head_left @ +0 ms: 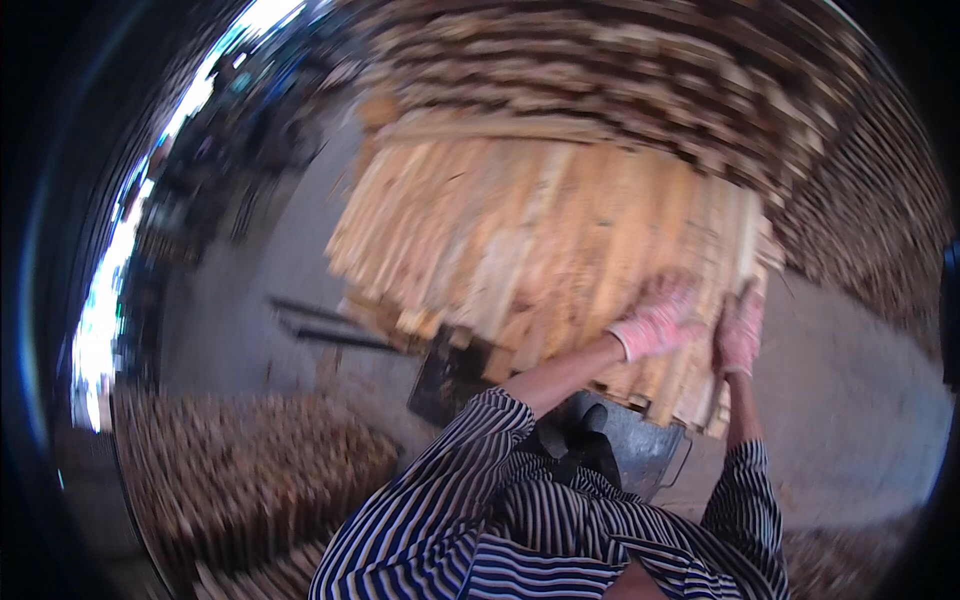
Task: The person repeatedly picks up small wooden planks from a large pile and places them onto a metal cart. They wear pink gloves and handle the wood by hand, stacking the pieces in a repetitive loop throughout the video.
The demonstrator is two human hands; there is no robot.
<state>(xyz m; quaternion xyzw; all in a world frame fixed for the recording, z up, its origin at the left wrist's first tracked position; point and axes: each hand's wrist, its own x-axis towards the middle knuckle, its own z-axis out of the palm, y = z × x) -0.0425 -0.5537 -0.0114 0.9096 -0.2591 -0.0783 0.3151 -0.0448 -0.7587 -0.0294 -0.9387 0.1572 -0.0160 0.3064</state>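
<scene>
A broad layer of pale wooden boards, laid side by side, tops a stack in front of me. My left hand, in a pink and white glove, rests on the boards toward their right side with its fingers stretched out. Against the right edge of the layer is my right hand, gloved the same way. Its fingers point away from me along the outermost board, and the palm faces the stack. Motion blur softens both gloves. Neither hand is wrapped round a board.
Tall stacks of boards rise behind the layer, with another pile at the far right. A low stack of wood stands at the lower left. Dark metal bars jut out on the left. A grey metal plate lies near my feet.
</scene>
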